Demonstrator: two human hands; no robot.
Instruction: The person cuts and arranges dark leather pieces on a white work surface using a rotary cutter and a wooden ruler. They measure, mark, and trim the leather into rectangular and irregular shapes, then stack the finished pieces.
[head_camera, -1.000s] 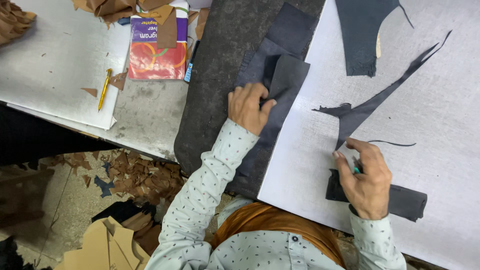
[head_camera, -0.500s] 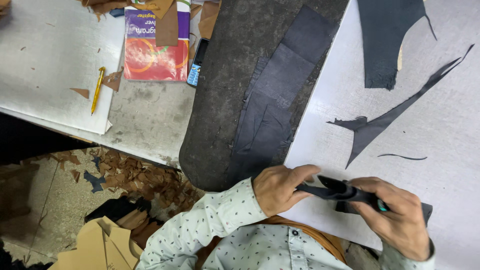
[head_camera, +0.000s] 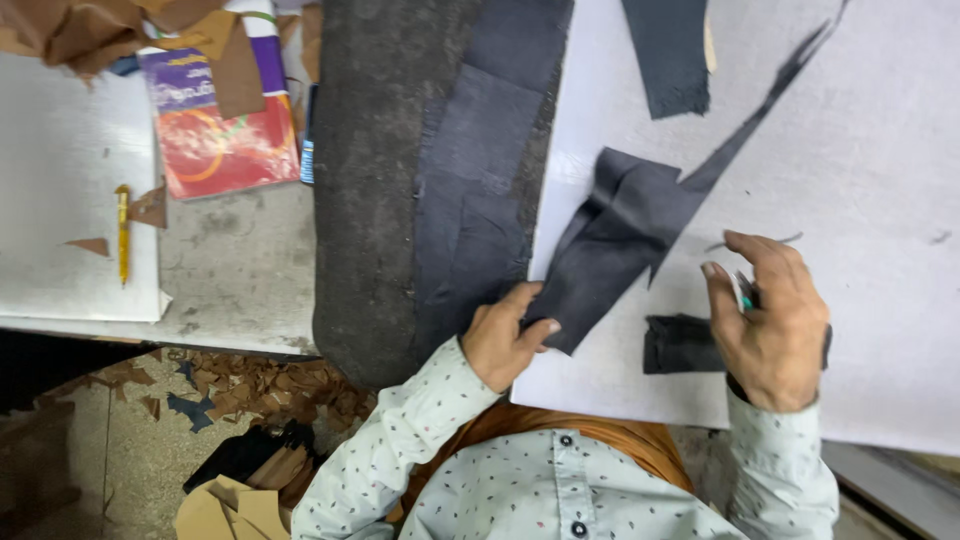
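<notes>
My left hand (head_camera: 505, 340) pinches the near corner of a dark grey leather piece (head_camera: 615, 240) that lies spread on the white cutting board (head_camera: 850, 180), its thin tail running up to the right. My right hand (head_camera: 770, 315) hovers beside it with the fingers curled around a small teal-handled tool (head_camera: 746, 292). A folded dark scrap (head_camera: 680, 345) lies on the board under and left of that hand. Stacked dark leather pieces (head_camera: 475, 180) rest on a coarse dark felt mat (head_camera: 365, 170) left of the board.
Another dark leather offcut (head_camera: 668, 50) lies at the board's far edge. A colourful booklet (head_camera: 220, 125), brown leather scraps (head_camera: 90, 25) and a yellow pen (head_camera: 122, 235) on a white sheet (head_camera: 60, 180) sit at the left. Brown scraps (head_camera: 250, 390) litter the floor below.
My left hand has drawn the dark piece out of my right hand and spread it flat on the board. My right hand has pulled back to the right, above the folded scrap.
</notes>
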